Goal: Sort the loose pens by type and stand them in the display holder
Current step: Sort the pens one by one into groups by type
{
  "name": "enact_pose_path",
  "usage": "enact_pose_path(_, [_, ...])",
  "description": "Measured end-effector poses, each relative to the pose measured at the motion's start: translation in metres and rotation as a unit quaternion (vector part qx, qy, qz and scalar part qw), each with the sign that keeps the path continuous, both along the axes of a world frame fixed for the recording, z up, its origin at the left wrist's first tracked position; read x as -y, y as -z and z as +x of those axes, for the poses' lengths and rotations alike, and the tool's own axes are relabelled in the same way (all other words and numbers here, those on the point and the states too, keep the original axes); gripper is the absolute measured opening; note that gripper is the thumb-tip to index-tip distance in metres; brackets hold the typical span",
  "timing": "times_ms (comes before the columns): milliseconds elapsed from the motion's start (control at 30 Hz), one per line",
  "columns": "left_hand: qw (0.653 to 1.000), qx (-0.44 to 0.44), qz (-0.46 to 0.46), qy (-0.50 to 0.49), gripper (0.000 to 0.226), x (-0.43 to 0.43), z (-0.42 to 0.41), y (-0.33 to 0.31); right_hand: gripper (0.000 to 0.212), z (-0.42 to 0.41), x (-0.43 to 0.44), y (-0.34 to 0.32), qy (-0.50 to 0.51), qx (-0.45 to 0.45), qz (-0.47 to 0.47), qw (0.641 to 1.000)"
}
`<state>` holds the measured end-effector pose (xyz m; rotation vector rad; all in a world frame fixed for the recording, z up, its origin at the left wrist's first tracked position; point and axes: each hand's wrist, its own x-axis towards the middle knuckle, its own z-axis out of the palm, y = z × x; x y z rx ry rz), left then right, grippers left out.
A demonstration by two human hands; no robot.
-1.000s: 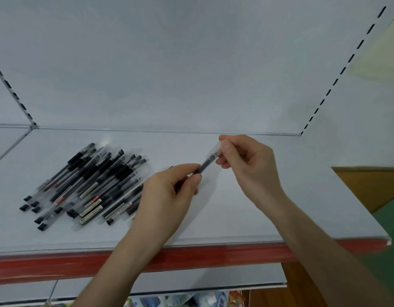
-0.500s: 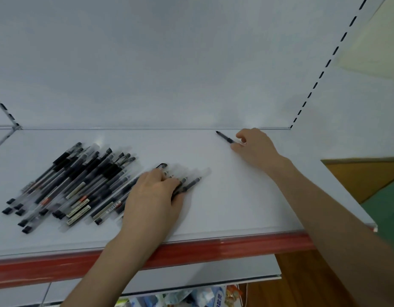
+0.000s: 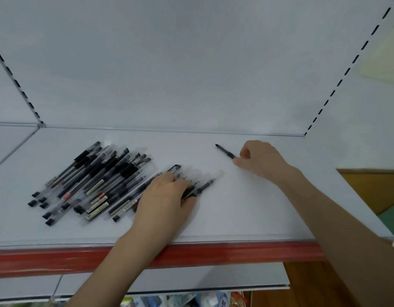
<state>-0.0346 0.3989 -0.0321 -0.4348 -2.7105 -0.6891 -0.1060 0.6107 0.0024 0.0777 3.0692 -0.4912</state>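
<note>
Head: right hand (image 3: 262, 160) pinches one pen (image 3: 224, 151), left hand (image 3: 165, 196) touches pile (image 3: 92, 180).

Looks down on a white metal shelf (image 3: 269, 207) fronted by a clear lip and a red strip (image 3: 58, 260). Backs onto a plain white back panel (image 3: 191, 63) between a left slotted upright (image 3: 16, 83) and a right slotted upright (image 3: 346, 72). Sits above a lower shelf (image 3: 191, 282) with blurred packaged goods (image 3: 213, 302) beneath. Gives way at right to brown wood (image 3: 373, 189), a green patch (image 3: 393, 220) and a pale yellowish wall (image 3: 386, 63). Lit softly and evenly
</note>
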Motion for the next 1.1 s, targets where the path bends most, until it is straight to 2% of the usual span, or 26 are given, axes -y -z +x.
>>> enact_pose_path(133, [1.0,0.015,0.007,0.014,0.023,0.002,-0.001,-0.002,0.017,0.002,-0.003,0.0,0.006,0.004,-0.074,0.997])
enact_pose_path(300, [0.999,0.019,0.027,0.013,0.024,-0.001,-0.008,-0.014,0.018,0.007,-0.009,0.008,0.037,-0.064,-0.138,0.988])
enact_pose_path(400, [0.999,0.021,0.033,0.025,0.027,-0.011,-0.023,-0.028,0.015,0.012,-0.017,0.004,0.089,-0.155,-0.292,0.94])
enact_pose_path(467, [0.998,0.045,0.019,0.029,0.029,-0.026,-0.041,-0.034,0.014,0.018,-0.024,-0.001,0.114,-0.17,-0.351,0.914])
enact_pose_path(600, [0.993,0.114,-0.016,0.028,0.032,-0.068,-0.074,-0.04,0.016,0.029,-0.039,0.003,0.129,-0.129,-0.302,0.936])
enact_pose_path(667, [0.99,0.131,-0.059,0.013,0.046,-0.088,-0.085,-0.04,0.02,0.034,-0.048,0.007,0.135,-0.109,-0.289,0.942])
enact_pose_path(800, [0.979,0.152,-0.138,0.009,0.058,-0.117,-0.097,-0.037,0.024,0.05,-0.065,0.011,0.157,-0.12,-0.308,0.931])
enact_pose_path(867, [0.975,0.154,-0.158,0.021,0.053,-0.126,-0.101,-0.035,0.021,0.057,-0.071,0.012,0.159,-0.127,-0.329,0.922])
enact_pose_path(1000, [0.972,0.162,-0.17,0.032,0.017,-0.132,-0.104,-0.04,0.015,0.067,-0.076,0.008,0.154,-0.135,-0.371,0.906])
enact_pose_path(1100, [0.975,0.149,-0.159,0.042,0.023,-0.123,-0.105,-0.042,0.005,0.069,-0.073,0.003,0.161,-0.157,-0.39,0.893])
